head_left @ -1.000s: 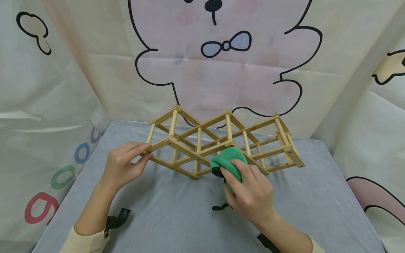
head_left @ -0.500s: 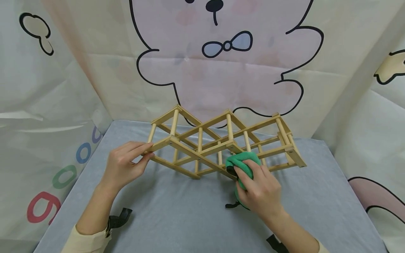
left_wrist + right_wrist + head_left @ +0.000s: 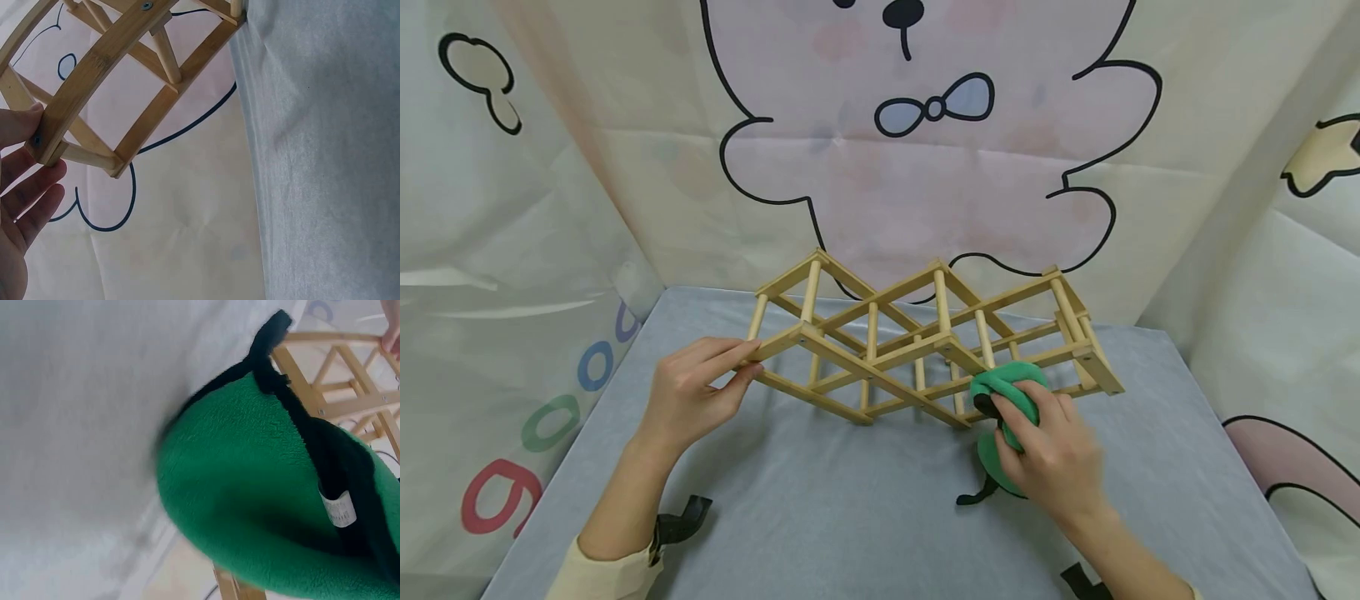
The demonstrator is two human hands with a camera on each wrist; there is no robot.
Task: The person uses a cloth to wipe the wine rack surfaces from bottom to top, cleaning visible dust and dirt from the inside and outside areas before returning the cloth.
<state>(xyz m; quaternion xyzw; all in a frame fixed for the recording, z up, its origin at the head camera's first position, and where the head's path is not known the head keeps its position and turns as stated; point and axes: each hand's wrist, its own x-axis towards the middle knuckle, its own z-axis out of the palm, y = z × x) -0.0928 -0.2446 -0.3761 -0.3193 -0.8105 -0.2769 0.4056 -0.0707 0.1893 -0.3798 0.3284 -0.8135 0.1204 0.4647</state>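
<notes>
A wooden lattice rack (image 3: 895,358) of crossed slats and round dowels stands unfolded in a zigzag on the cloth-covered table. My left hand (image 3: 700,383) pinches its left end corner between thumb and fingers; the left wrist view shows the thumb on the slat (image 3: 81,81) by a screw. My right hand (image 3: 1052,450) grips a bunched green cloth (image 3: 1011,379) with black edging against the rack's front slats, right of the middle. In the right wrist view the cloth (image 3: 250,469) fills much of the picture, a white label showing, and covers the right fingers.
A pale blue-grey cloth (image 3: 850,525) covers the table. Behind it hangs a cream backdrop (image 3: 655,183) with a cartoon bear, and similar printed sheets close off both sides. Black straps (image 3: 681,521) stick out from the wrists.
My right hand has slid the green cloth rightward and slightly down along the rack's front slat. The left hand keeps its pinch on the left corner, and the rack stays in place.
</notes>
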